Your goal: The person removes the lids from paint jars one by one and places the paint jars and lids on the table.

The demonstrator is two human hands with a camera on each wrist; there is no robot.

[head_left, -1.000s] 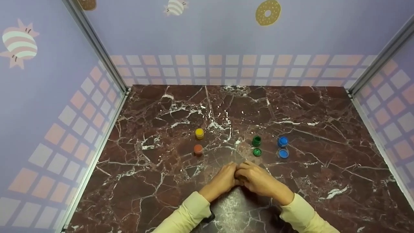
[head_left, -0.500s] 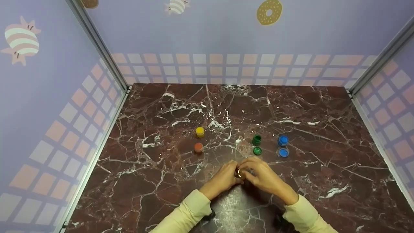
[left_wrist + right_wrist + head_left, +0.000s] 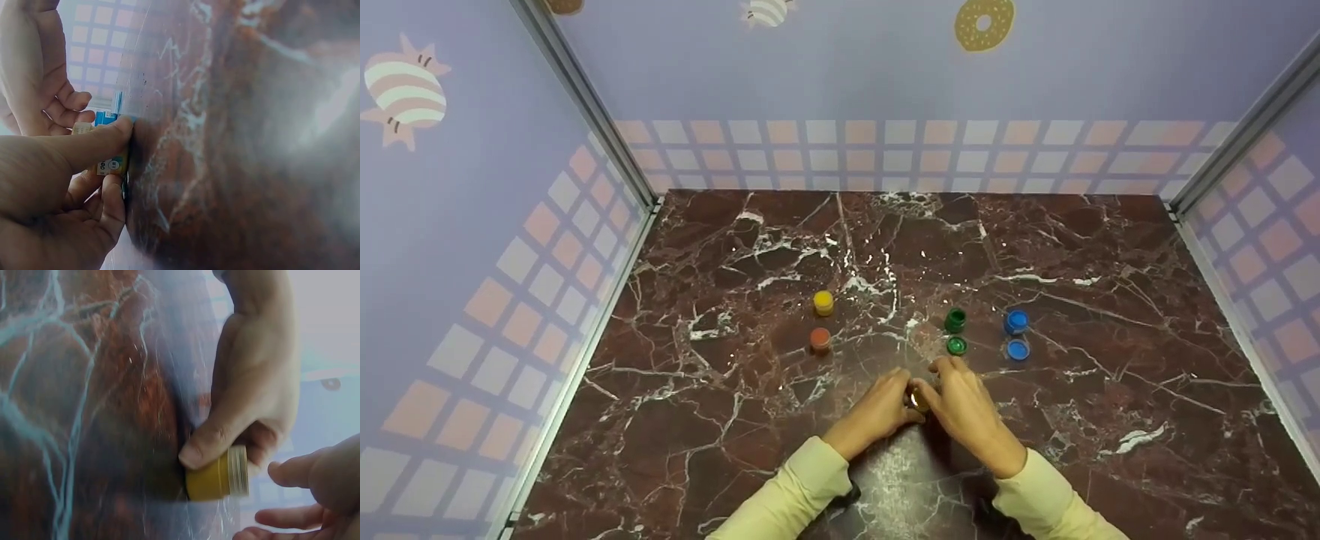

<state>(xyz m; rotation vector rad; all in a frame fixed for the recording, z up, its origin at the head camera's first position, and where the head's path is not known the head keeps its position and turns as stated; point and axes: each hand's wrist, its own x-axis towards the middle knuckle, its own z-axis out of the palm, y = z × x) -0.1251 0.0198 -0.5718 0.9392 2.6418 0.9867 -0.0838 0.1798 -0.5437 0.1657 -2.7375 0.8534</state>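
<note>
My left hand (image 3: 877, 409) grips a small ochre-yellow paint jar (image 3: 208, 482) with a ridged clear lid, low over the table. Thumb and fingers wrap its sides; a printed label shows in the left wrist view. Close on the right is my right hand (image 3: 971, 405), its loosely bent fingers apart from the lid in the right wrist view. Beyond the hands stand an uncapped green jar (image 3: 955, 320), with its green lid (image 3: 956, 346) in front, and a blue jar (image 3: 1016, 322) with its blue lid (image 3: 1018, 349).
A yellow jar (image 3: 823, 303) and an orange-brown jar (image 3: 820, 340) stand to the left, one behind the other. The dark red marbled table (image 3: 697, 450) is enclosed by patterned panels (image 3: 840, 90) at the back and sides.
A second ago both hands were together over the jar and hid it. My right hand has loosened and shifted, so the jar now shows in the left hand's grip.
</note>
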